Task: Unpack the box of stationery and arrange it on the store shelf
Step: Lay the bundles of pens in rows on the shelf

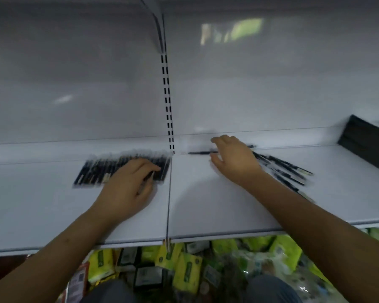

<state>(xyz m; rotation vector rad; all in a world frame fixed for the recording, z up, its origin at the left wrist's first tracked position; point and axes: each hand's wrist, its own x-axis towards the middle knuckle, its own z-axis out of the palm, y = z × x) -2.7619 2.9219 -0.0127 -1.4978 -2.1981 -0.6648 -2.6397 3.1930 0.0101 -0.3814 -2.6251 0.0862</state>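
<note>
Both hands over white shelf (pixel 206 204). Left hand (pixel 129 186) rests on the near edge of a tidy row of black pens (pixel 118 169), fingers curled, pinching one pen. Right hand (pixel 232 158) spread wide, fingers relaxed, above a single pen (pixel 197 152); loose pens (pixel 282 169) fan out just right of its wrist. Image blurred.

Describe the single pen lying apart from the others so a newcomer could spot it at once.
Start at the slotted upright that splits the white shelf. Just right of its foot, near the back edge, lies one dark pen, partly hidden by the right hand. It lies crosswise and alone, unlike the pens in the left row and the right pile.
</note>
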